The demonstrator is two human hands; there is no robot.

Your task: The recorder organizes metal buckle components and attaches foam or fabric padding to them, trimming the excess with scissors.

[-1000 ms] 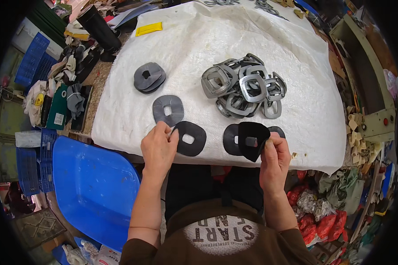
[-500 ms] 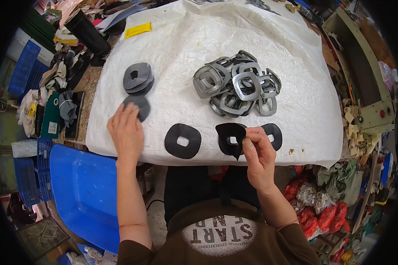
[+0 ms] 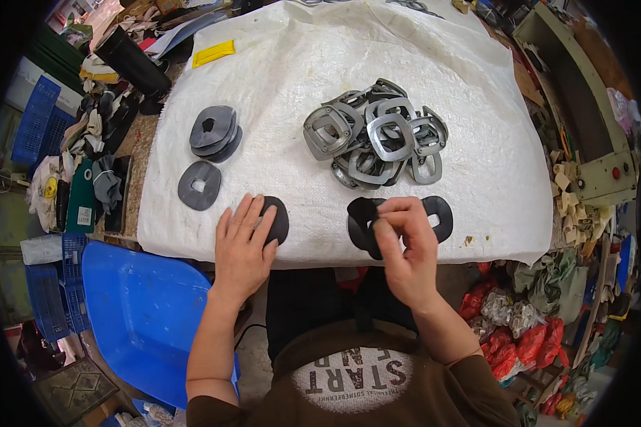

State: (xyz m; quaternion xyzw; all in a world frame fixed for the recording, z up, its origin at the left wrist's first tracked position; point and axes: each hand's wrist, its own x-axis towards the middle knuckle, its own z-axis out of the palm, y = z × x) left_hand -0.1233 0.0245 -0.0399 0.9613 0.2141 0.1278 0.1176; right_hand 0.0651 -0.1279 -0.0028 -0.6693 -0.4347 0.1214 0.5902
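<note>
My left hand (image 3: 246, 249) lies with its fingers stretched out, the fingertips over the left part of a black rounded pad (image 3: 279, 222). My right hand (image 3: 408, 249) is closed in a pinch on the edge of another black pad (image 3: 360, 231), whose hole is partly hidden by my fingers. Just right of that hand rests a black pad (image 3: 443, 220) with a squarish hole. A single grey pad (image 3: 189, 186) sits beyond my left hand, in front of a stack of grey pads (image 3: 215, 122). Farther back lies a heap of grey metal frames (image 3: 390, 139).
White woven sheeting (image 3: 278, 107) covers the table. A yellow strip (image 3: 214, 53) lies at its far left, near a black cylinder (image 3: 132, 57). At the lower left stands a blue tub (image 3: 142, 313). A green-grey machine housing (image 3: 605, 181) borders the right side.
My left hand has moved right, from the grey pad to the left black pad. The grey pad now lies alone, nearer the front. My right hand keeps its pinch, with the held pad lower.
</note>
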